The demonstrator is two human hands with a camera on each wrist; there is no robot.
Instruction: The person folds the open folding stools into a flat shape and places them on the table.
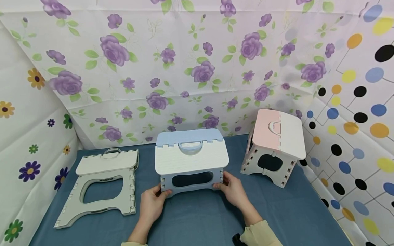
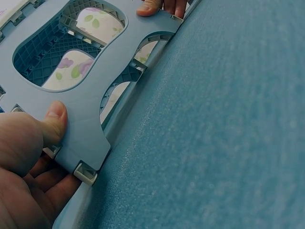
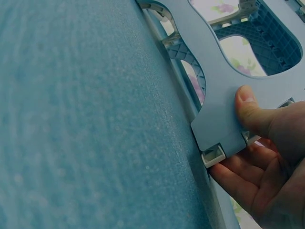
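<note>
A folding step stool with a blue and white top stands unfolded in the middle of the table, its blue carry handle lying on the top. My left hand grips the stool's front left leg, thumb on the blue front panel and fingers behind the side edge. On the other side my right hand holds the front right leg the same way, its thumb pressed on the panel. Both wrist views show the leg ends at the table surface and the ribbed inside through the oval opening.
A pale grey-green folding stool lies folded flat at the left. At the right a pink and white stool stands unfolded. Blue cloth covers the table. Floral sheets hang behind, and a dotted sheet borders the right.
</note>
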